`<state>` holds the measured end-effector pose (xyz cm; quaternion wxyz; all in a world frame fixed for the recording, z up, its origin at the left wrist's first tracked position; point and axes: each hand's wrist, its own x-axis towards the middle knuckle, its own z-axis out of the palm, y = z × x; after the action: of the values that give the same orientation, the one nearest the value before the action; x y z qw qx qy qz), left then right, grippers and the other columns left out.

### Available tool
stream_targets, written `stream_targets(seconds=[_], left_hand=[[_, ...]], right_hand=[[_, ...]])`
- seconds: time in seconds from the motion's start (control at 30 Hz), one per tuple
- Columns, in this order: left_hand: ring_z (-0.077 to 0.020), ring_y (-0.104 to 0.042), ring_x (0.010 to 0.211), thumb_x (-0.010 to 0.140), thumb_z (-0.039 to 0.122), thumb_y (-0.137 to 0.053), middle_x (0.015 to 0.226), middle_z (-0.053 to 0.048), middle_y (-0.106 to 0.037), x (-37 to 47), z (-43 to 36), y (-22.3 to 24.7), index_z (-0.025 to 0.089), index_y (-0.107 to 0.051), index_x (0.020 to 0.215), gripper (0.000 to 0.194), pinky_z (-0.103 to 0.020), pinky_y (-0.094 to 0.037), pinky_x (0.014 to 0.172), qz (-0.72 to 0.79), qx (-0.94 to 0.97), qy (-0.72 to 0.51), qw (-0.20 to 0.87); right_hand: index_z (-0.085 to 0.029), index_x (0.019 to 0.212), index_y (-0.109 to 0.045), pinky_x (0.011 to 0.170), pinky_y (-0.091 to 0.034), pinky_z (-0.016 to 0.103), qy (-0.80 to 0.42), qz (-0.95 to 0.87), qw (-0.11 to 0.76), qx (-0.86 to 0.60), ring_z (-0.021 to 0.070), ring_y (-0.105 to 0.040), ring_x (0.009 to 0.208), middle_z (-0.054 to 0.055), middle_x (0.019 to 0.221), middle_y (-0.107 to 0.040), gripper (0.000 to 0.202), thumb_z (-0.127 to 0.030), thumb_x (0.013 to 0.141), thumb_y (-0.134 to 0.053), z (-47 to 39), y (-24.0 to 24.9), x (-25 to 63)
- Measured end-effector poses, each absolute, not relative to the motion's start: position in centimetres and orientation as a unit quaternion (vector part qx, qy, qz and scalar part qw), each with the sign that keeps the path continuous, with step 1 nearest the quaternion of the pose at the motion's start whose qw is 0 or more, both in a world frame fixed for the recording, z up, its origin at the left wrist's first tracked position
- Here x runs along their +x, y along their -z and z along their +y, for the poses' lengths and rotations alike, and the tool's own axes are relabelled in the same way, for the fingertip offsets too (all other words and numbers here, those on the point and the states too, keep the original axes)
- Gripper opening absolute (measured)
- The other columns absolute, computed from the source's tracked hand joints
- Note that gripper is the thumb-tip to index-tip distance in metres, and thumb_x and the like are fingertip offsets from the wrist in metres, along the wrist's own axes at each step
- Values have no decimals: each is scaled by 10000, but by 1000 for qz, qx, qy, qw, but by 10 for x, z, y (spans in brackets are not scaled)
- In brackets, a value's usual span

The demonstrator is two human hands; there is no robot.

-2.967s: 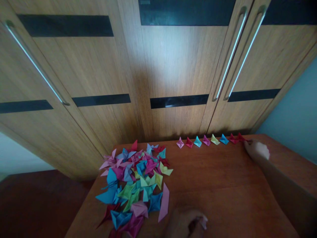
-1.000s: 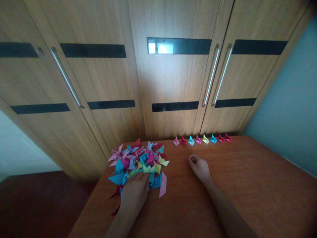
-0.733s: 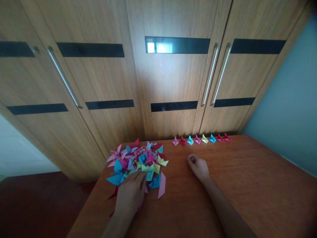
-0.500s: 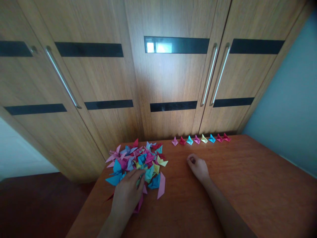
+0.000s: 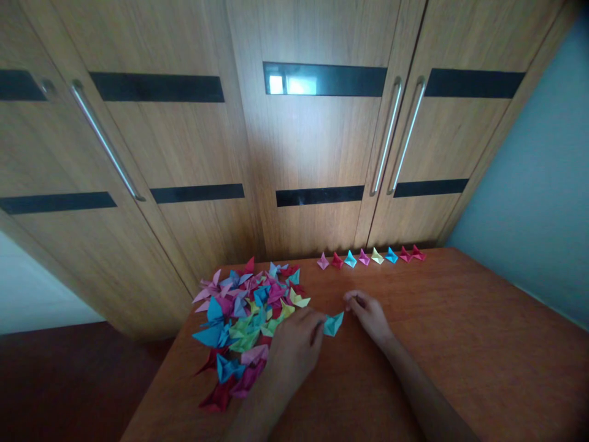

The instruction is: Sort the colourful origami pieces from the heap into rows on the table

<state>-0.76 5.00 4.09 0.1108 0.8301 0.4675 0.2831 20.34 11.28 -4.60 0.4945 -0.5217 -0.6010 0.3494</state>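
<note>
My left hand (image 5: 297,344) reached toward one o'clock, pinching a teal folded paper (image 5: 334,325), my right hand (image 5: 369,315) curled narrow at its two o'clock.

The left hand (image 5: 297,344) hides one end of the teal origami piece (image 5: 334,324) and part of the origami pile (image 5: 248,307), whose overlapping pieces cover one another. The bottom edge crops both forearms and the near side of the surface (image 5: 414,356); the top edge crops the wardrobe (image 5: 317,141). Creases in the origami row (image 5: 364,257) are too small to tell.
</note>
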Motion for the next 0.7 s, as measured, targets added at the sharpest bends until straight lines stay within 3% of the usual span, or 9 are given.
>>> stream_targets(seconds=[0.13,0.2,0.33,0.47,0.7], left_hand=[[-162,-589,802,814,117,-474,871,-24,-628,7,55,-33,223,-619,874,190,-260,-447,725,467,830,-274,129],[-161,-587,797,809,109,-468,864,-28,-627,10,56,-30,214,-620,858,191,-260,-446,717,465,826,-282,149],[-157,-589,805,813,115,-467,885,-31,-638,9,56,-23,212,-624,916,211,-267,-452,732,462,792,-342,206],[-153,-603,773,788,163,-528,877,-27,-658,6,57,-11,213,-624,992,231,-266,-479,714,487,710,-421,284],[-167,-629,761,786,245,-576,818,-41,-676,6,59,-4,160,-648,873,141,-269,-505,696,475,627,-459,412]], right_hand=[[-160,880,-639,530,-391,230,-486,-566,495,-447,117,-485,563,15,661,-560,474,-549,868,-369,89,31,195],[-162,879,-648,545,-398,227,-511,-573,478,-426,113,-491,589,19,700,-577,439,-534,860,-417,77,24,192],[-175,847,-654,622,-430,229,-503,-600,459,-420,131,-534,692,18,771,-612,300,-458,753,-627,65,13,186],[-180,861,-654,699,-458,255,-489,-591,475,-431,153,-571,755,34,819,-640,280,-429,734,-652,65,12,182],[-184,745,-642,584,-455,227,-481,-576,479,-455,134,-576,632,8,676,-631,216,-399,735,-649,65,17,184]])
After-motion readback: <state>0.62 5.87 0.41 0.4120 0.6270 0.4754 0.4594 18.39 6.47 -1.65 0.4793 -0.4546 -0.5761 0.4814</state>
